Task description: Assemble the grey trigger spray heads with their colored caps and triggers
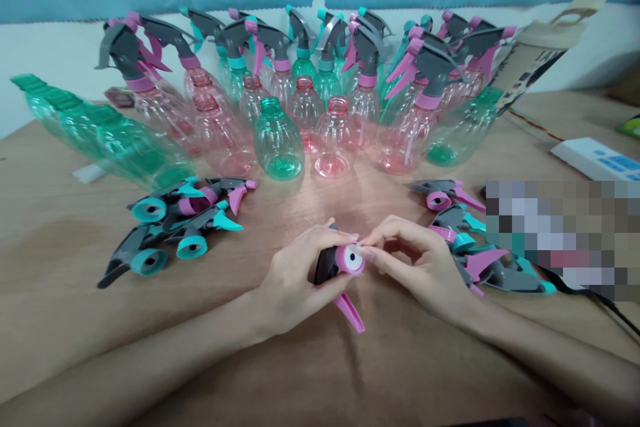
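Note:
My left hand (293,267) is wrapped round a trigger sprayer head (327,265), grey with a pink collar and a pink trigger. The collar's open end points towards me and shows a white disc (354,257) with a dark hole in its middle. At the collar's edge, the thumb and fingertips of my right hand (423,260) are pinched together. Whether they grip the rim or some small piece there, I cannot make out. Beneath my left hand the pink trigger (350,313) hangs down.
Several loose sprayer heads lie in a pile (193,247) on the left and another (470,260) on the right. Behind stand green bottles (279,140) and pink bottles (334,137), many with sprayers fitted. A printed carton (533,57) leans at the back right; a blurred patch covers the right side.

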### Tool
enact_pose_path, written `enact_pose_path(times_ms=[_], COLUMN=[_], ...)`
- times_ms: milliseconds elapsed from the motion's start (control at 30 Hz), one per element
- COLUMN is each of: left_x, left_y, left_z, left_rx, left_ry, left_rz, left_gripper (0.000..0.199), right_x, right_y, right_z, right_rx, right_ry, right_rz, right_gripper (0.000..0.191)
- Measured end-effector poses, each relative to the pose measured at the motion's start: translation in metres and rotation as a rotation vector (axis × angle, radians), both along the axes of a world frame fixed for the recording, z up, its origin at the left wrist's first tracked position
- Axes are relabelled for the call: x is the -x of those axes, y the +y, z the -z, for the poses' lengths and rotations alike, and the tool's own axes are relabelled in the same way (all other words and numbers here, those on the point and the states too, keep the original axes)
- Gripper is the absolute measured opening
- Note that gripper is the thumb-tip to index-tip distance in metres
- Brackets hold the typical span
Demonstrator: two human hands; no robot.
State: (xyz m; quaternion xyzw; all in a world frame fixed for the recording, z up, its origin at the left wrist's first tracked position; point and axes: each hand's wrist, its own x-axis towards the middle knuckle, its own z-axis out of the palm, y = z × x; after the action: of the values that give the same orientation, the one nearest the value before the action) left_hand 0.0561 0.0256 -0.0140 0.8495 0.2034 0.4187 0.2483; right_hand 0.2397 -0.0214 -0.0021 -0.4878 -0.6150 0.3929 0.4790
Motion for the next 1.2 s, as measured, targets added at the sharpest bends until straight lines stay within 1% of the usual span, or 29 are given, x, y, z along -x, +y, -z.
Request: enact_pose_path(times_ms=[167, 333, 500, 667, 833, 1000, 1200], left_x=[0.0008, 0.0004, 0.0007, 0.0007, 0.0004, -0.0002, -0.0002], left_y=[-0.0004, 0.0002, 0.0009, 0.0007, 0.0009, 0.0017, 0.0016], left_z=[0.0, -0.0012, 0.0003, 0.0009, 0.0006, -0.0001, 0.0013], left_rx=[-0.001, -0.056, -0.098, -0.099, -0.099, -0.1, -0.136], left_ry=[0.024, 0.015, 0.031, 0.008, 0.007, 0.014, 0.013], left_rz=[-0.048, -0.077, -0.095, -0.087, -0.086, -0.077, -0.062], left_gripper=[0.035, 0.034, 0.036, 0.035, 0.038, 0.038, 0.038], right_x=[-0.0043, -0.0031, -0.0017, 0.0017, 0.0031, -0.0005, -0.0053], right_y=[-0.0004, -0.0007, -0.0017, -0.0056, -0.0065, -0.0032, 0.001], right_z=[-0.0041, -0.0019, 0.0034, 0.005, 0.0032, 0.0023, -0.0007], right_rx=[-0.138, -0.194, -0.21, -0.198, -0.227, -0.18, -0.185], right_ry=[-0.119, -0.249, -0.291, -0.281, -0.289, -0.306, -0.298], right_rz=[-0.012, -0.062, -0.065, -0.013, -0.041, -0.062, -0.126], right_gripper=[0.005, 0.006, 0.011, 0.012, 0.015, 0.017, 0.016])
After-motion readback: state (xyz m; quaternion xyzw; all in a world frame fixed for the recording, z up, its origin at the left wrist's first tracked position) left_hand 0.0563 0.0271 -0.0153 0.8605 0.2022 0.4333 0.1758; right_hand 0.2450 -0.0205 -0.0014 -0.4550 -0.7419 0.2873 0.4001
